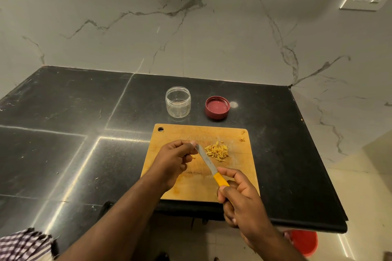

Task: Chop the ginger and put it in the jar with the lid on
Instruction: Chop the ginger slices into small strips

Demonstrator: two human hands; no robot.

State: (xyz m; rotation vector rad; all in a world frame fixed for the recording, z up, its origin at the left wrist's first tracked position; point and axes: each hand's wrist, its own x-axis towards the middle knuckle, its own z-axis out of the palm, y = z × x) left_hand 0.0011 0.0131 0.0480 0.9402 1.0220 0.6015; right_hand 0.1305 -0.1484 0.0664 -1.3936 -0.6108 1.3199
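A small pile of chopped ginger [217,151] lies on the wooden cutting board [191,188], toward its far right. My right hand [241,199] grips the yellow handle of a knife [206,161], whose blade slants up and left over the board. My left hand [176,159] pinches the blade near its tip with thumb and fingertips, just left of the ginger. Behind the board stands an empty clear jar [178,101] with no lid on it. Its red lid [217,107] lies upside down on the counter to the right of the jar.
The board rests near the front edge of a black stone counter [63,133]. A marble wall with two sockets rises behind and to the right. A red bucket [304,241] sits on the floor below the counter's right corner. Checked cloth [23,243] shows at bottom left.
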